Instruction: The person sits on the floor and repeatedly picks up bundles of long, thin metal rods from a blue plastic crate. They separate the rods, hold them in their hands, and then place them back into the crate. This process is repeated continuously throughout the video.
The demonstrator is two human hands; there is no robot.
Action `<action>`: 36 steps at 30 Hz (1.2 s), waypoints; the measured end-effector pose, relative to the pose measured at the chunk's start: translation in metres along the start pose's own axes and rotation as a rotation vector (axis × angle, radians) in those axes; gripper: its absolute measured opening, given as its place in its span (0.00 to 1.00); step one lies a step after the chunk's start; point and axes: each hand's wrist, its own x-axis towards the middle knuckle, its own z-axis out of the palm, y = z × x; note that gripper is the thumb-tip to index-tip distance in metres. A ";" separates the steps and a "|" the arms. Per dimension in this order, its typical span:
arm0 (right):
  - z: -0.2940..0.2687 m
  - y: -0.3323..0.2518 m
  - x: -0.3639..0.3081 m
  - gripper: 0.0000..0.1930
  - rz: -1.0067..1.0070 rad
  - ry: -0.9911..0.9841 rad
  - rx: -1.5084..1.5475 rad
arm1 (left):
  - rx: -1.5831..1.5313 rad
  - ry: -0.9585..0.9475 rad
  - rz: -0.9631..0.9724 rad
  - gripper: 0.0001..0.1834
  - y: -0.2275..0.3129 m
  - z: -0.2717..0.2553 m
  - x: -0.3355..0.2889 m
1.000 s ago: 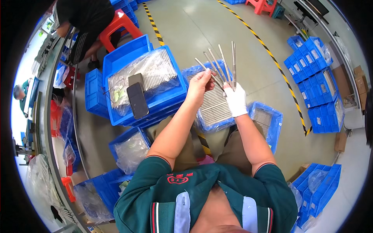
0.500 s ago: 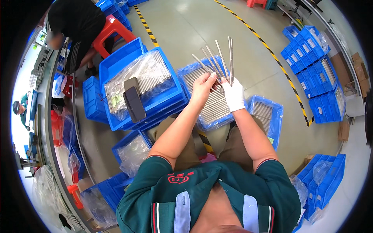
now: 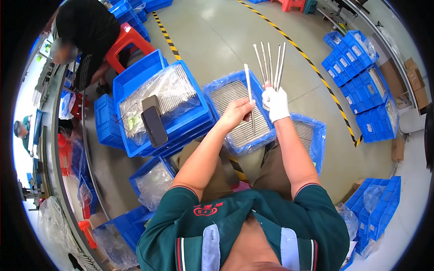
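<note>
My bare left hand (image 3: 237,113) is closed around a single thin metal rod (image 3: 248,83), which stands nearly upright over the middle crate. In a white glove, my right hand (image 3: 275,103) grips the lower ends of several similar metal rods (image 3: 271,67), their tops fanned out and pointing away from me. Below both hands, a blue crate (image 3: 216,86) lined with clear plastic holds rows of the same rods. Beside it on the right is another blue crate (image 3: 322,135) with rods in it, partly hidden by my right forearm.
To the left, stacked blue crates (image 3: 205,118) carry plastic-covered rods, with two dark phones (image 3: 154,126) on top. A person (image 3: 88,31) bends near a red stool (image 3: 129,43). More blue crates (image 3: 361,86) line the right side. Black-and-yellow tape (image 3: 312,67) marks the floor.
My hands have moved apart, the left drawing one rod away from the bunch. The right hand, with the other rods, has shifted slightly right.
</note>
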 end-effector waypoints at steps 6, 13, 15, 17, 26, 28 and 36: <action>-0.009 -0.010 -0.007 0.07 0.081 -0.109 0.081 | -0.010 -0.275 -0.086 0.16 0.000 0.016 -0.001; -0.016 -0.014 0.006 0.11 -0.038 0.159 0.062 | -0.351 -0.277 -0.181 0.15 -0.014 0.041 -0.005; -0.018 -0.014 0.004 0.11 -0.012 0.177 0.043 | -0.414 -0.330 -0.213 0.14 -0.013 0.038 -0.005; -0.021 -0.013 0.005 0.10 -0.051 0.182 0.040 | -0.337 -0.359 -0.181 0.16 -0.009 0.041 -0.008; -0.058 -0.037 0.030 0.12 -0.089 0.283 0.183 | -0.183 -0.233 -0.087 0.18 0.005 -0.015 -0.023; -0.038 -0.020 0.019 0.11 -0.052 0.215 0.109 | -0.430 -0.181 -0.038 0.17 0.001 -0.016 -0.018; 0.006 0.009 -0.017 0.12 -0.099 -0.206 -0.408 | -0.579 -0.420 -0.070 0.17 -0.006 -0.011 -0.007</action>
